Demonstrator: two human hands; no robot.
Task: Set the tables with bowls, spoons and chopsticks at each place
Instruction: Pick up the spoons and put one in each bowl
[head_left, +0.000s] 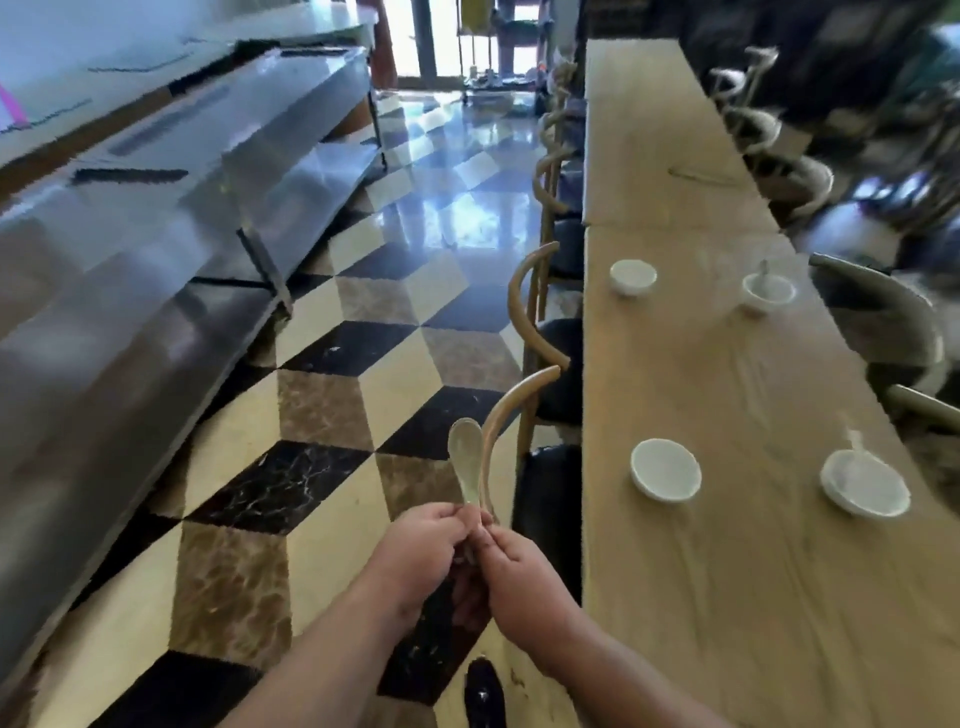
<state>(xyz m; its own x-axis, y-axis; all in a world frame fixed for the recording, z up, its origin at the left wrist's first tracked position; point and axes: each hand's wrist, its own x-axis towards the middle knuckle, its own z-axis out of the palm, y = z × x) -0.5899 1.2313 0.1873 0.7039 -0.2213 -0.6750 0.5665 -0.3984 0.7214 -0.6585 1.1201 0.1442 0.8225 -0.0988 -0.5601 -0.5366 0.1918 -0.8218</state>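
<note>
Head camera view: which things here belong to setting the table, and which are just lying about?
Belongs: spoon in left hand and right hand; empty near bowl; empty far bowl; near bowl with spoon; far bowl with spoon; table.
Lying about: chairs; steel counter.

Steel counter (171, 218) left, checkered floor (322, 426), curved-back chairs (563, 343).

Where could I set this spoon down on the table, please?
The table is bare on the near side of the near-left bowl, between it and the near-right bowl, and in the band up to the far-left bowl. Tightest: the strip between those left bowls and the chair-side edge.
</note>
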